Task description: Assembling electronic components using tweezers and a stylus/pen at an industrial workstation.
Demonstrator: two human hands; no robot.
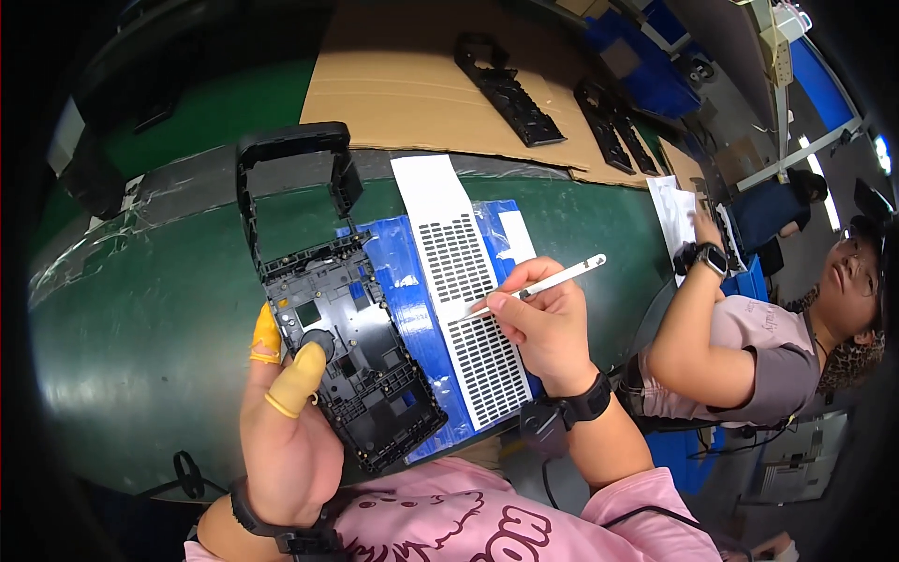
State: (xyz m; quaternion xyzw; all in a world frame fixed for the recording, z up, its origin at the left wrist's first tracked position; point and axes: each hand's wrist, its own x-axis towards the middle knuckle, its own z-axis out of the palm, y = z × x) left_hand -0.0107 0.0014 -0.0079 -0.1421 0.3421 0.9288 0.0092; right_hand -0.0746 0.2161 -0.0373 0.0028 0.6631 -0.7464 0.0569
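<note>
My left fingers clamp the black plastic frame at its left edge; right fingers pinch a white stick, tip at the patterned sheet. Frame's left of that sheet, over the desk. Probably light, stiff, thin ribs snappable: hold the rim.

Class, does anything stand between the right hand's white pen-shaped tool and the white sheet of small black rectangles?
Nothing visible does: the right hand points the tool at the sheet; the black plastic housing is to the left.
</note>
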